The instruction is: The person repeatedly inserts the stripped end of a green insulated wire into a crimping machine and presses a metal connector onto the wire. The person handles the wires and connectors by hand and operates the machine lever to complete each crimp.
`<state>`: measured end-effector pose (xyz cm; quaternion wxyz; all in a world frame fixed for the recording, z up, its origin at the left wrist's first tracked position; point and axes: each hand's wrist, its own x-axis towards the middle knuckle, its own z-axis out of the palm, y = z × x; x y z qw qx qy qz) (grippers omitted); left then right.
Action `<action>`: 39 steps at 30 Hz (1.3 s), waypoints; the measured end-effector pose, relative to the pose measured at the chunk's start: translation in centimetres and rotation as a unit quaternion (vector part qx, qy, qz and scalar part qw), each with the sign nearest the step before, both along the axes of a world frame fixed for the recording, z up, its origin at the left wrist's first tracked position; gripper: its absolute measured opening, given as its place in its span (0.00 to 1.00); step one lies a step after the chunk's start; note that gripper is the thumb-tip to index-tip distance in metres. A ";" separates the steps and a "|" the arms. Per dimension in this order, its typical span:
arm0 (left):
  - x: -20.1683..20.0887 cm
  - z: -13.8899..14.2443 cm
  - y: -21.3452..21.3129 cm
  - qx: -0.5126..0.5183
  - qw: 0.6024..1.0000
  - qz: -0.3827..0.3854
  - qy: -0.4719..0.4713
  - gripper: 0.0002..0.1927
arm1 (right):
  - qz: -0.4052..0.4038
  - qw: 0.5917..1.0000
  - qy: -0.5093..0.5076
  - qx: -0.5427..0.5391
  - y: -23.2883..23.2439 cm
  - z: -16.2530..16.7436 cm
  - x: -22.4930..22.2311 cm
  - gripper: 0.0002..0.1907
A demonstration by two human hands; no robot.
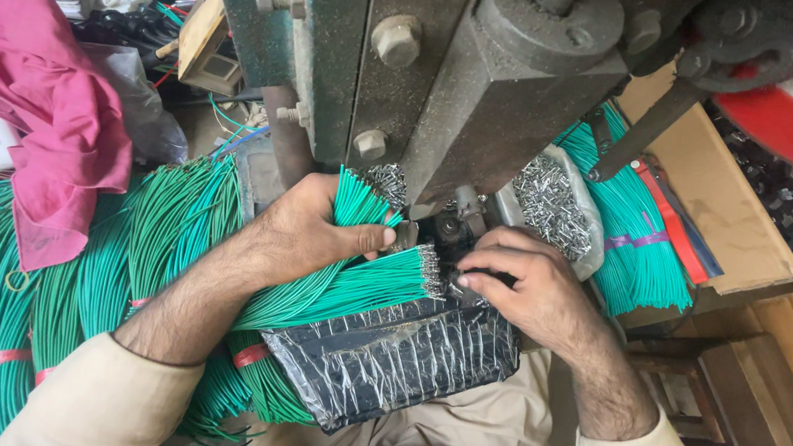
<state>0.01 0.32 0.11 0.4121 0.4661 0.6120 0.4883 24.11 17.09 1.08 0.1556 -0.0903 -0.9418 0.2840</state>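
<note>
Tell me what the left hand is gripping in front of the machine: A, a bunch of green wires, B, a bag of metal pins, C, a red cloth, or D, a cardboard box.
A: the left hand is closed around a bunch of green wires whose bare metal tips fan out toward the right hand at the foot of the grey machine.

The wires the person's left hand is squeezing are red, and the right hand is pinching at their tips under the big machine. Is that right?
Not quite. The head view shows the wires in the left hand are green, not red; only thin bands tied around nearby bundles are red. The rest holds: the right hand pinches at the wire tips under the big machine.
</note>
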 end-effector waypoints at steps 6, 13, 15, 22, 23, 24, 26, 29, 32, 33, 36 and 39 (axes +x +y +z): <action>0.0 0.0 -0.2 0.008 1.000 0.014 0.017 0.08 | -0.061 0.950 0.047 -0.303 0.0 -2.6 -1.5 0.08; 0.4 0.7 -0.4 -0.002 0.999 0.032 0.034 0.07 | -0.030 0.925 0.151 -0.347 -0.6 -4.6 -4.2 0.07; 0.3 0.8 -0.4 -0.015 0.997 0.043 0.062 0.07 | -0.065 0.932 0.136 -0.329 -0.7 -4.8 -4.7 0.06; 0.3 0.5 -0.3 0.008 0.996 0.031 0.081 0.13 | -0.078 0.954 0.135 -0.255 -0.3 -5.2 -5.2 0.04; 0.3 0.4 -0.2 0.006 0.996 0.031 0.078 0.13 | -0.076 0.953 0.137 -0.258 -0.3 -5.3 -5.3 0.04; 0.2 0.3 -0.2 0.004 0.997 0.030 0.076 0.13 | -0.074 0.952 0.140 -0.262 -0.3 -5.3 -5.3 0.04; 0.2 0.2 -0.1 0.001 0.996 0.032 0.086 0.13 | -0.077 0.952 0.145 -0.258 -0.3 -5.3 -5.4 0.04; 0.2 0.2 0.0 -0.006 0.995 0.035 0.096 0.12 | -0.077 0.951 0.149 -0.260 -0.4 -5.3 -5.5 0.04; 0.2 0.3 0.0 -0.003 0.995 0.033 0.094 0.12 | -0.076 0.952 0.148 -0.258 -0.3 -5.4 -5.5 0.04; 0.2 0.3 0.0 -0.001 0.995 0.032 0.091 0.12 | -0.076 0.952 0.146 -0.256 -0.3 -5.5 -5.5 0.04; 0.2 0.4 0.0 -0.015 0.995 0.035 0.093 0.12 | -0.070 0.950 0.149 -0.265 -0.1 -5.7 -5.4 0.04; 0.2 0.4 -0.1 0.005 0.997 0.028 0.072 0.11 | -0.113 0.958 0.100 -0.245 0.2 -5.7 -5.2 0.03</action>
